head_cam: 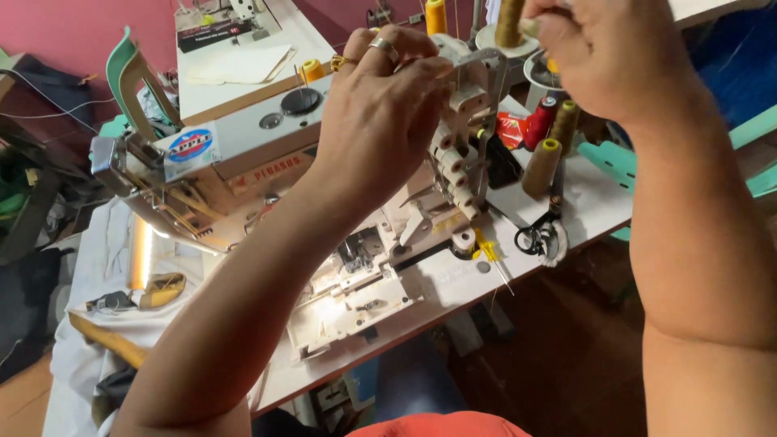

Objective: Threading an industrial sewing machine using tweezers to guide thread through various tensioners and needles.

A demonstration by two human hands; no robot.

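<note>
Thread [458, 77] at the sewing machine [267, 154], mid-threading, by my reading.
My left hand [380, 113] pinches it near the tension knobs [453, 174]; my right hand [603, 53] grips a spool [510, 23]; needle area [356, 251] apparently unthreaded.

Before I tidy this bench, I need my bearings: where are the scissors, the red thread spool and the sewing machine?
scissors [541, 235], head view, on the black handles.
red thread spool [541, 121], head view, on its side.
sewing machine [267, 133], head view, on the pale top housing.
</note>
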